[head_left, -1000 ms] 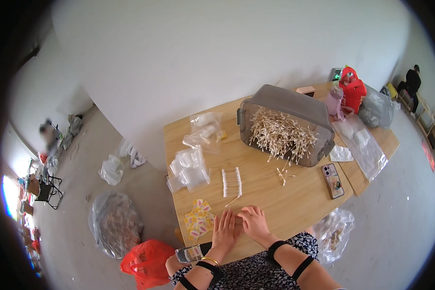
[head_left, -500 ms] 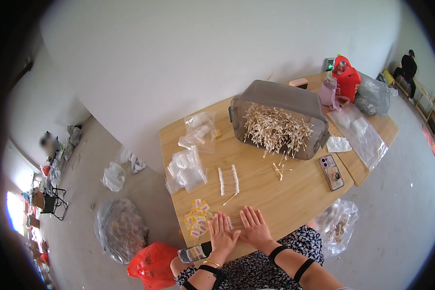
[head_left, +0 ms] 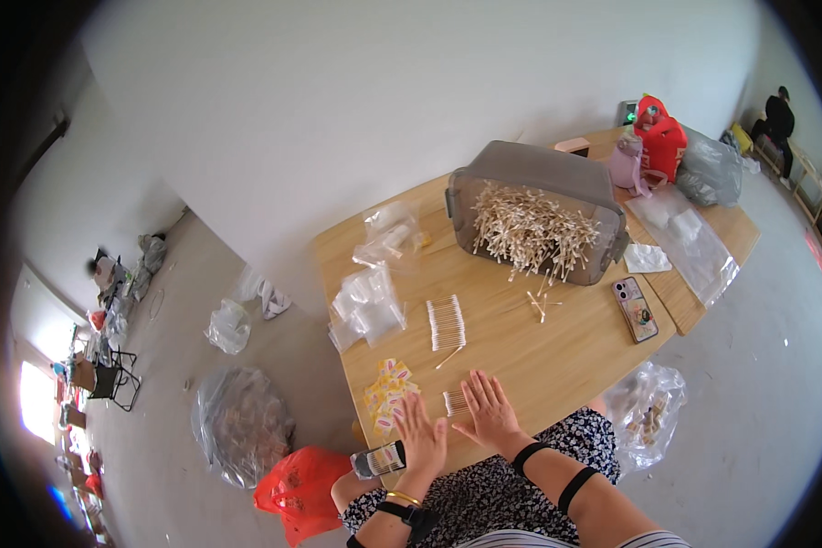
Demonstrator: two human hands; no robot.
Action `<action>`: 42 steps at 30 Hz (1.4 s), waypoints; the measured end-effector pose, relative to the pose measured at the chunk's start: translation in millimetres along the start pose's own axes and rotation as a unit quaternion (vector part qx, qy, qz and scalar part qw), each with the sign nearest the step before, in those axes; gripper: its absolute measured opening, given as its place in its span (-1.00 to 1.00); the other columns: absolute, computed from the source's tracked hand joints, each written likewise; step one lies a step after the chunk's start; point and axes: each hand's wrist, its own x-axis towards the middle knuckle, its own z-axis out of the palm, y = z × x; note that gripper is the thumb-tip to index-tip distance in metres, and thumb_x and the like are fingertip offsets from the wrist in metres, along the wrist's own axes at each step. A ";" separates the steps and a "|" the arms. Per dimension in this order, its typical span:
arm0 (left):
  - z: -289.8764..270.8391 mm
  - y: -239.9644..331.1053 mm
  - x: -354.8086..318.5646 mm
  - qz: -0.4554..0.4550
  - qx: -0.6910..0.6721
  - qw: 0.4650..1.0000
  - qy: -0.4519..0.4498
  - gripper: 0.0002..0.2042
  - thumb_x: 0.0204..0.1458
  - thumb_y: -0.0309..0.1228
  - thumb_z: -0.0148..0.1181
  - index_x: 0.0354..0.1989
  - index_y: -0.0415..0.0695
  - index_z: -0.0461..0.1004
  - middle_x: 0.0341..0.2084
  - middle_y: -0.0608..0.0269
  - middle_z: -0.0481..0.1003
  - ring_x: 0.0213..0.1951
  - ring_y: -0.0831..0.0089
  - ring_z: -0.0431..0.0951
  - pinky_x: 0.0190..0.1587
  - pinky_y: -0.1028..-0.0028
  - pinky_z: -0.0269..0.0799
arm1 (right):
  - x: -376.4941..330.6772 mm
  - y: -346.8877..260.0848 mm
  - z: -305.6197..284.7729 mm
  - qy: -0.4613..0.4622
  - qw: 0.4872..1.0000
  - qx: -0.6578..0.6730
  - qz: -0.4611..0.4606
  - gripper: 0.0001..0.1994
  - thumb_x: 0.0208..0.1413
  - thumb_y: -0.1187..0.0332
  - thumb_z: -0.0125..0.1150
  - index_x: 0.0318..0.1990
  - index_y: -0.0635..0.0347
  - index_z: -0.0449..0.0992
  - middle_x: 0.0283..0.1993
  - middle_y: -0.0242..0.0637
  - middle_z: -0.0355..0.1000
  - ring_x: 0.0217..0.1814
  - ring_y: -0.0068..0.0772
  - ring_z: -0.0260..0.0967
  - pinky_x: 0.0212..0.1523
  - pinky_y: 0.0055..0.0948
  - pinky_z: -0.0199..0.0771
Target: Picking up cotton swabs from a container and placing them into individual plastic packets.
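A small row of cotton swabs (head_left: 454,403) lies side by side near the table's front edge, between my hands. My left hand (head_left: 421,437) is flat with its fingers stretched, a little left of the row and next to the yellow-and-white paper slips (head_left: 389,389). With fingers extended, my right hand (head_left: 488,413) rests at the row's right end and partly hides it; whether it touches the swabs I cannot tell. Farther off lies a longer neat row of swabs (head_left: 446,322), with one loose swab (head_left: 449,357) below it. Neither hand holds anything.
A grey plastic bin (head_left: 543,169) lies tipped on its side, a heap of swabs (head_left: 532,228) spilling from it. Clear plastic bags (head_left: 367,303) lie at the left, a phone (head_left: 634,310) at the right. A dark packet (head_left: 378,459) sits at the front left edge.
My left hand has drawn away from the short swab row, leaving a gap, and its fingers now point more upward. My right hand stays beside the row. The whole view has shifted slightly.
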 end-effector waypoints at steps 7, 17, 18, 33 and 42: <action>-36.6 -94.0 -70.4 -0.126 0.051 0.978 0.161 -0.51 0.15 -0.30 0.10 0.23 -0.18 0.21 0.27 -0.08 0.13 0.34 -0.06 0.03 0.36 0.00 -0.12 | -17.2 -58.8 -2.1 -0.076 0.991 -0.059 -0.088 -0.13 0.20 -0.29 -0.20 0.46 0.18 -0.10 0.55 -0.09 -0.24 0.60 -0.16 -0.39 0.53 -0.12 -0.45; -32.7 -130.0 -54.6 -0.347 -0.146 0.909 0.178 -0.56 0.23 -0.06 -0.02 -0.39 -0.25 0.45 -0.48 0.01 0.52 -0.33 0.03 0.55 -0.21 0.15 0.43 | -23.3 -88.4 4.2 -0.081 0.989 -0.070 -0.104 -0.13 0.20 -0.28 -0.16 0.46 0.18 -0.10 0.54 -0.08 -0.23 0.60 -0.13 -0.38 0.52 -0.09 -0.40; -30.6 -132.3 -51.2 -0.361 -0.116 0.908 0.177 -0.51 0.22 -0.01 -0.04 -0.43 -0.27 0.47 -0.51 0.00 0.53 -0.35 0.01 0.56 -0.23 0.14 0.43 | -22.9 -90.8 4.5 -0.082 0.988 -0.071 -0.107 -0.13 0.20 -0.28 -0.16 0.46 0.18 -0.10 0.54 -0.08 -0.23 0.60 -0.13 -0.38 0.52 -0.09 -0.40; -5.6 -159.1 -48.3 -0.317 -0.212 0.909 0.170 -0.41 0.22 0.07 -0.02 -0.43 -0.34 0.56 -0.58 -0.10 0.53 -0.47 0.10 0.57 -0.32 0.24 0.42 | -20.8 -113.0 11.7 -0.068 0.992 -0.028 -0.100 -0.10 0.17 -0.28 -0.10 0.45 0.21 -0.09 0.52 0.07 -0.24 0.59 0.00 -0.36 0.51 -0.06 -0.39; -14.9 -143.2 -47.2 -0.314 -0.202 0.911 0.173 -0.37 0.24 0.10 -0.11 -0.42 -0.33 0.55 -0.53 -0.13 0.55 -0.42 0.04 0.58 -0.29 0.19 0.42 | -16.3 -151.8 30.1 -0.040 0.995 0.027 -0.086 -0.05 0.14 -0.27 -0.02 0.41 0.38 -0.08 0.51 0.06 -0.18 0.59 -0.03 -0.34 0.51 -0.07 -0.39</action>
